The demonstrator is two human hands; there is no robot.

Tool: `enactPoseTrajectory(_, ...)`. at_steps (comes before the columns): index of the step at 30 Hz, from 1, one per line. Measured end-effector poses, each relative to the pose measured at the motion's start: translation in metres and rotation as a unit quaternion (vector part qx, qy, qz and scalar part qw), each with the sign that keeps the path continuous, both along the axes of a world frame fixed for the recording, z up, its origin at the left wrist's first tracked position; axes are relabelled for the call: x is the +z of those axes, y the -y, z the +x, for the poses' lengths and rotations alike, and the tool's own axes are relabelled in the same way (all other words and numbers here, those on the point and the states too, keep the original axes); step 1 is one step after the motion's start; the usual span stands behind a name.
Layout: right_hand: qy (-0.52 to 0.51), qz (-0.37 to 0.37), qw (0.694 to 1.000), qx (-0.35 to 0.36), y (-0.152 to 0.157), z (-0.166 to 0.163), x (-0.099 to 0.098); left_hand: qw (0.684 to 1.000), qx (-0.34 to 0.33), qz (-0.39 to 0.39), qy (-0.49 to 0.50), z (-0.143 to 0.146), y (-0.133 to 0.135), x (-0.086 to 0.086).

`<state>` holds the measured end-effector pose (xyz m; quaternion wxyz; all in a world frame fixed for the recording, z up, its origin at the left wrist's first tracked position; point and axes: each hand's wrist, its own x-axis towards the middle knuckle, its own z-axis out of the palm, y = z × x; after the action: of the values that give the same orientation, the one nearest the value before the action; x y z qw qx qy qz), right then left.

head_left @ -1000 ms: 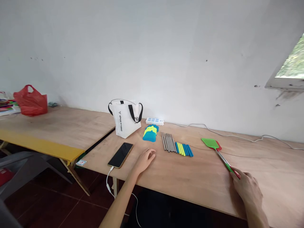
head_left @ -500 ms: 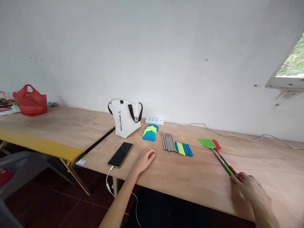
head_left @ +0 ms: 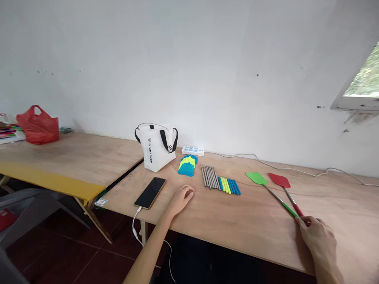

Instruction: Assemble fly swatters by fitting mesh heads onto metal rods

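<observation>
My right hand (head_left: 318, 236) is closed around the handle ends of two fly swatters at the right of the table. The green fly swatter (head_left: 256, 178) points up and left, and the red fly swatter (head_left: 280, 180) lies to its right, their heads apart. My left hand (head_left: 181, 198) rests loosely curled on the tabletop with nothing in it, a gap showing between thumb and fingers. Beyond it are blue and yellow swatter heads (head_left: 186, 169) in an overlapping stack. To its right lie a row of metal rods (head_left: 210, 176) and several blue and yellow handle sleeves (head_left: 229, 185).
A phone (head_left: 150, 192) on a white charging cable (head_left: 134, 228) lies left of my left hand. Behind stand a white tote bag (head_left: 158, 154) and a power strip (head_left: 192, 150), its cord along the wall. A red plastic bag (head_left: 41, 126) sits on the neighbouring table (head_left: 74, 157).
My right hand has moved slightly right with the two swatters. Their heads have spread apart, the red one swinging right from beside the green one. My left hand has stayed still.
</observation>
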<state>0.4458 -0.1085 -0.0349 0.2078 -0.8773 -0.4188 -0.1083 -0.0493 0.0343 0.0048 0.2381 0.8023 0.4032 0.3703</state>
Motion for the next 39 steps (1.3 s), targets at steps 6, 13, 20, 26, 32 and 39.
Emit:
enactPoseTrajectory(6,-0.018,0.026,0.999,0.019,0.0,-0.004,0.001,1.0,-0.003,0.001,-0.002,0.0,-0.001,-0.001)
enactPoseTrajectory(13,-0.045,0.029,0.998,-0.034,0.004,-0.008,0.01,1.0,-0.003,0.006,-0.01,0.0,-0.003,-0.004)
enactPoseTrajectory(20,-0.019,0.064,0.991,-0.112,0.005,-0.015,0.017,1.0,-0.005,0.008,-0.024,0.0,-0.003,-0.004)
enactPoseTrajectory(26,-0.034,-0.024,0.995,-0.087,0.002,-0.026,0.022,0.999,0.0,0.005,-0.033,0.0,-0.002,-0.003)
enactPoseTrajectory(32,-0.011,-0.065,0.996,-0.055,0.001,-0.033,0.023,0.999,0.001,0.011,-0.035,0.0,-0.003,-0.004)
enactPoseTrajectory(39,-0.023,-0.069,0.996,-0.055,0.001,-0.03,0.019,0.999,0.0,0.009,-0.035,0.0,-0.002,-0.003)
